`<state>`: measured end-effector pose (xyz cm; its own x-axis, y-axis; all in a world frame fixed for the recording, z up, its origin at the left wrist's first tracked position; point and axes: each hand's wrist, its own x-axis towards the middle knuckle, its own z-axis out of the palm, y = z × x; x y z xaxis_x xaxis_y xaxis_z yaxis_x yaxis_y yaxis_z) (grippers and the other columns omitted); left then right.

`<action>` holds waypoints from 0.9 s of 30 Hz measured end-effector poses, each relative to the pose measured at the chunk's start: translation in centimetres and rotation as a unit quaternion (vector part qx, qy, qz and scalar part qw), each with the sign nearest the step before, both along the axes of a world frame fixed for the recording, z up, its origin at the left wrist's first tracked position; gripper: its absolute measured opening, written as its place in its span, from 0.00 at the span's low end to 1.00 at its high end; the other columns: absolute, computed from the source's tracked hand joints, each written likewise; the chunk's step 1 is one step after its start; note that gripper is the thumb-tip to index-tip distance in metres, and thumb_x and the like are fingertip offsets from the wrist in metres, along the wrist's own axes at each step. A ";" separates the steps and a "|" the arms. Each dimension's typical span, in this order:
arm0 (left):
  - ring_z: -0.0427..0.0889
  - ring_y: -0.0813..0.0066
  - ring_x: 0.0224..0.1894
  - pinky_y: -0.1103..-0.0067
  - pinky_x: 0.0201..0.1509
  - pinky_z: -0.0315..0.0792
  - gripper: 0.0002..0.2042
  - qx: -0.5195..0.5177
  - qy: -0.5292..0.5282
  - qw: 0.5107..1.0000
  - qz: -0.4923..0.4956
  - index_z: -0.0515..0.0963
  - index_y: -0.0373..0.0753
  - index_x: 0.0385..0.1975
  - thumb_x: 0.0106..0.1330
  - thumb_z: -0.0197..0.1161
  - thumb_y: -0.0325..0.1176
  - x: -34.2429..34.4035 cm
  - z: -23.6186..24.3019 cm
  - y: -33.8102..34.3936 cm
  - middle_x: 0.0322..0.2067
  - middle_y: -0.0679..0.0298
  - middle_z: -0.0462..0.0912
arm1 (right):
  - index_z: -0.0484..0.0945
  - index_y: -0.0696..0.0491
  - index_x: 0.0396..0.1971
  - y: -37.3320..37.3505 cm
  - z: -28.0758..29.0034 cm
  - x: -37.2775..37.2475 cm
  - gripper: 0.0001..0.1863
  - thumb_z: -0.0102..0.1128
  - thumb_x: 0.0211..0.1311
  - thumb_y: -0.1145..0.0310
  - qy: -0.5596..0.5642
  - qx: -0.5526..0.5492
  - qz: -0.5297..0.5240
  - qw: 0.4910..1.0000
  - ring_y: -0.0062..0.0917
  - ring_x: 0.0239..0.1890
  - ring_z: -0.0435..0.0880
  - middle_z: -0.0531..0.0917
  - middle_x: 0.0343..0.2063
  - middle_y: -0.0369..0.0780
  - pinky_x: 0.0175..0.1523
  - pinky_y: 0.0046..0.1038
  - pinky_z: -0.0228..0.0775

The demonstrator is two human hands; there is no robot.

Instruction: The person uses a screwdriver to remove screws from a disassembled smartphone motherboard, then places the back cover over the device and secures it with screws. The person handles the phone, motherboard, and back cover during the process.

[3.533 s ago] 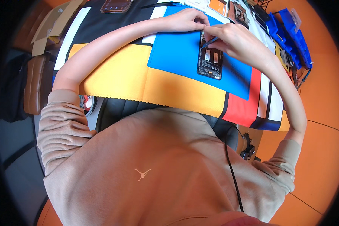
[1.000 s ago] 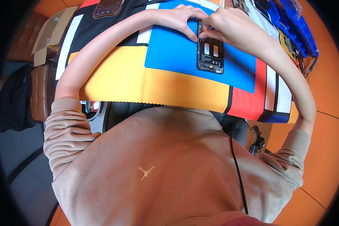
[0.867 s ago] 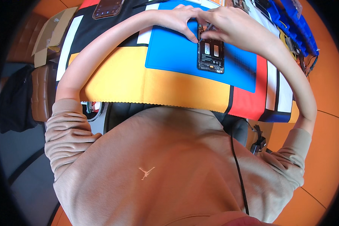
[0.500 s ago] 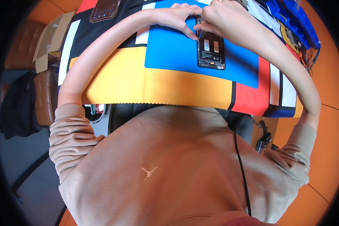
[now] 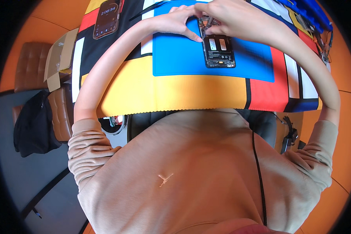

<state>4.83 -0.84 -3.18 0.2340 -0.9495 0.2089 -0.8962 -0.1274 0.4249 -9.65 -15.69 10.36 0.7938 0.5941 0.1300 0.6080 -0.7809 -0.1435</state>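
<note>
An opened smartphone [image 5: 218, 54] lies on the blue mat [image 5: 175, 58], its black battery and far-end circuit boards exposed. My left hand [image 5: 179, 22] curves around its far left corner. The thumb presses along the phone's left edge, and the fingers bend towards the far edge, partly out of sight. Over the upper part of the phone is my right hand [image 5: 232, 21], fingers closed on a slim dark tool [image 5: 209, 23] that slants down to the boards. Its exact kind and its tip are hard to make out. The right hand covers the phone's far right corner.
Another smartphone [image 5: 107, 18] with a lit screen lies at the far left of the patterned tablecloth [image 5: 199, 93]. Thin black tools [image 5: 146, 11] lie near the mat's far left corner. Blue bins [image 5: 310, 15] and cables stand far right. An open cardboard box [image 5: 60, 58] is left of the table.
The whole view has shifted a little, showing more of the second smartphone. My right fingers have moved slightly over the boards, and the slim tool shows more plainly. My left hand keeps its place.
</note>
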 end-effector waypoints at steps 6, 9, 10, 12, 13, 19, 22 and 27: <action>0.57 0.54 0.74 0.58 0.76 0.51 0.49 0.050 -0.025 0.998 0.038 0.65 0.57 0.71 0.48 0.74 0.68 0.0 -0.3 0.7 0.70 0.60 0.64 | 0.81 0.57 0.20 -0.8 -1.3 -0.3 0.15 0.66 0.62 0.63 -0.088 -0.014 -0.041 0.995 0.36 0.16 0.78 0.78 0.13 0.41 0.26 0.35 0.71; 0.58 0.54 0.73 0.60 0.77 0.48 0.49 0.026 0.017 1.000 0.000 0.64 0.56 0.72 0.49 0.75 0.66 -0.5 1.0 1.4 0.69 0.59 0.65 | 0.88 0.57 0.29 -1.4 -2.2 -0.3 0.16 0.66 0.66 0.58 -0.029 -0.076 -0.137 0.987 0.35 0.22 0.86 0.84 0.18 0.45 0.31 0.33 0.79; 0.59 0.54 0.72 0.61 0.76 0.47 0.48 0.040 0.021 0.999 0.004 0.64 0.55 0.72 0.49 0.75 0.64 -0.7 1.4 1.5 0.68 0.59 0.66 | 0.88 0.57 0.23 -1.7 -2.6 -0.6 0.22 0.65 0.66 0.53 -0.048 -0.043 -0.152 0.986 0.34 0.20 0.86 0.84 0.17 0.44 0.29 0.32 0.79; 0.60 0.54 0.71 0.62 0.75 0.48 0.48 0.033 0.035 0.999 -0.008 0.65 0.52 0.71 0.49 0.76 0.63 -1.0 1.9 1.3 0.68 0.59 0.67 | 0.87 0.57 0.21 -2.6 -3.0 -0.9 0.24 0.66 0.65 0.51 -0.039 0.019 -0.162 0.986 0.32 0.18 0.83 0.83 0.16 0.44 0.26 0.32 0.74; 0.61 0.54 0.71 0.62 0.75 0.48 0.48 0.044 0.043 0.998 -0.006 0.65 0.52 0.71 0.49 0.76 0.62 -1.0 2.1 1.3 0.68 0.59 0.67 | 0.86 0.57 0.20 -3.2 -3.2 -1.3 0.24 0.66 0.65 0.50 -0.042 0.051 -0.157 0.985 0.32 0.17 0.81 0.82 0.15 0.44 0.25 0.31 0.72; 0.62 0.56 0.70 0.62 0.74 0.47 0.46 0.035 0.068 0.997 -0.022 0.66 0.52 0.71 0.49 0.77 0.56 -1.3 2.7 1.4 0.68 0.59 0.66 | 0.83 0.56 0.16 -7.2 -4.7 -1.9 0.28 0.65 0.65 0.46 0.026 0.254 -0.253 0.933 0.19 0.12 0.71 0.75 0.10 0.36 0.21 0.22 0.61; 0.62 0.56 0.69 0.63 0.73 0.48 0.46 0.048 0.087 0.995 0.000 0.66 0.51 0.70 0.48 0.79 0.53 -2.1 3.7 1.4 0.68 0.59 0.67 | 0.81 0.54 0.17 -8.4 -6.6 -2.6 0.27 0.62 0.69 0.47 0.072 0.392 -0.303 0.865 0.09 0.13 0.68 0.72 0.10 0.29 0.20 0.16 0.53; 0.70 0.63 0.64 0.67 0.72 0.60 0.37 0.073 0.211 0.974 0.028 0.70 0.44 0.68 0.56 0.75 0.43 -2.5 5.8 1.5 0.64 0.59 0.73 | 0.79 0.55 0.18 -8.9 -10.0 -2.3 0.26 0.61 0.72 0.51 0.058 0.585 -0.322 0.742 0.07 0.11 0.61 0.67 0.09 0.28 0.17 0.15 0.46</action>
<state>2.36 0.68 2.66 0.3215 -0.9454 -0.0533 -0.6355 -0.2571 0.7280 -11.94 -24.59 0.32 0.9105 -0.3789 0.1659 0.0932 -0.2030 -0.9747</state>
